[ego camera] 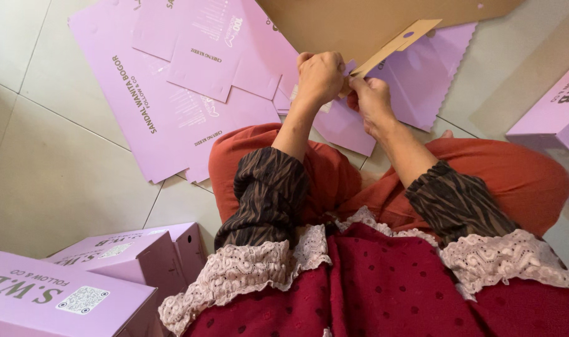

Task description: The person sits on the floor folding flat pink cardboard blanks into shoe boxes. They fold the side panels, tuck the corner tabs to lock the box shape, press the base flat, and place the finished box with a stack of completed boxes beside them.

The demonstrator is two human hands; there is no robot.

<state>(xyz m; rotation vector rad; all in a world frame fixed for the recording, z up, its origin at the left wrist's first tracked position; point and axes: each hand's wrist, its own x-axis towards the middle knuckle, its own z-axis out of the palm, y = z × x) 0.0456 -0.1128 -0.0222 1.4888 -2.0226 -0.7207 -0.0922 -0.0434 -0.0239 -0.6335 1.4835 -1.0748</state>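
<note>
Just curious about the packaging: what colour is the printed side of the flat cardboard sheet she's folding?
Lilac-purple; the cardboard sheet shows plain brown on its flap's other side. Both show in the head view.

Bare floor tiles (53, 181) lie open to my left. Ahead, flat lilac cardboard sheets (172, 93) cover the floor. Folded lilac boxes (109, 262) crowd my left knee, another box (556, 112) stands on my right, and brown cardboard (341, 25) blocks the way beyond my fingers (359, 84).
</note>
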